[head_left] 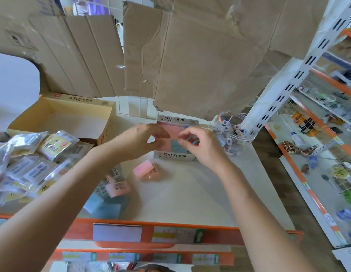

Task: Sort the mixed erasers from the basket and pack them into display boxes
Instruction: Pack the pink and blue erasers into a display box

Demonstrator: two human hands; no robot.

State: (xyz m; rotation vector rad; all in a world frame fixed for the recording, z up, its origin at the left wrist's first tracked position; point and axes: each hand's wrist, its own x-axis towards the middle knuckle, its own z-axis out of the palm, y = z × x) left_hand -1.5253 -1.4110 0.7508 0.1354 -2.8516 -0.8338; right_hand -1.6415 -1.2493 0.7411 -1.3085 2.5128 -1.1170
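Observation:
A small display box (175,155) with Korean lettering stands on the white shelf top, holding pink and blue erasers. Both hands hover over it. My left hand (143,141) has thumb and fingers curled together above the pink erasers; whether it holds one I cannot tell. My right hand (198,146) pinches a thin light-blue eraser over the blue side. Loose wrapped erasers lie nearer me: a pink one (144,169), another pink one (117,188) and blue ones (101,203).
An open yellow cardboard box (58,107) sits at the back left, with a heap of plastic-wrapped packets (27,163) beside it. A clear jar (232,130) of small items lies at the right. Cardboard sheets hang behind. A white-and-orange shelf rack (315,134) stands right.

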